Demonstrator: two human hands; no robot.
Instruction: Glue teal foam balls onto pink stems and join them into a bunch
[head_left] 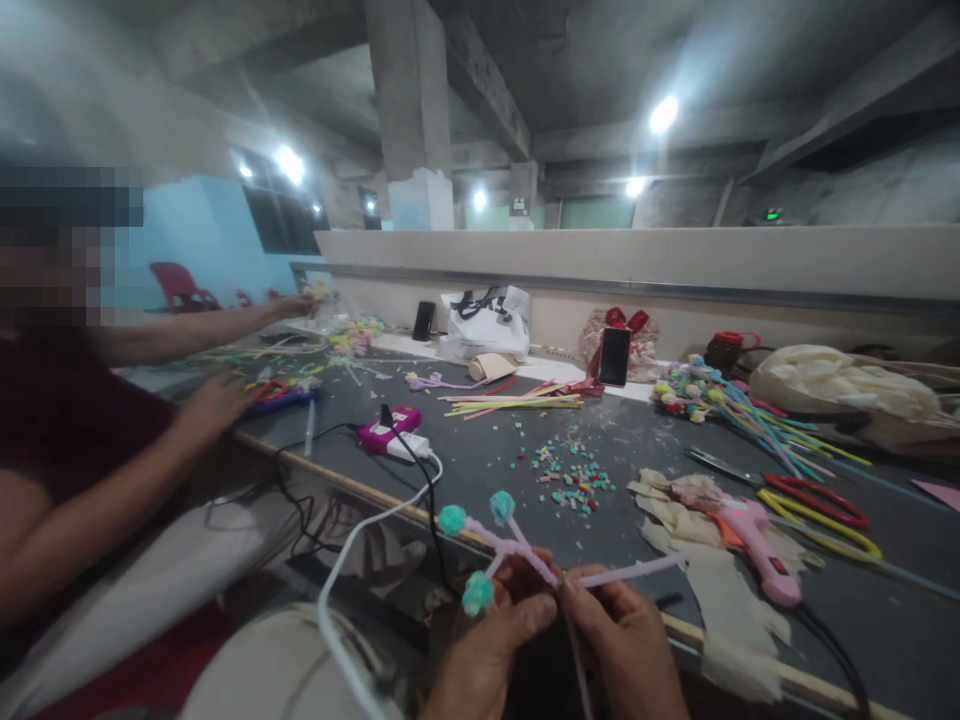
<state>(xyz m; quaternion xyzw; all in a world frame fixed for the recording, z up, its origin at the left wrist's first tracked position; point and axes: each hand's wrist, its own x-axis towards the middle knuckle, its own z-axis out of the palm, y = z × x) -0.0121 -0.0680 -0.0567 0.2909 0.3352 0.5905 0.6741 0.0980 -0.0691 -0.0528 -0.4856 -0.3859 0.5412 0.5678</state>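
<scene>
Both hands meet at the table's front edge, low in the head view. My left hand [499, 630] is closed round the joined stems of a pipe-cleaner flower sprig [517, 548]. Three stems fork out of it, pale pink-lilac, each tipped with a teal-green cluster. My right hand [619, 630] pinches a lilac pipe cleaner [634, 571] just beside the left fingertips; one end sticks out to the right. Another thin strand hangs down between the hands. The exact twist at the fingertips is hidden.
A pink glue gun [765, 545] lies on ragged cloth to the right, near scissors [814, 497]. Small coloured bits [574, 475] are scattered mid-table. Behind them lie loose pipe cleaners [517, 400]. A purple power strip [390, 430] trails cables leftward. A co-worker's arms [202, 400] reach in at left.
</scene>
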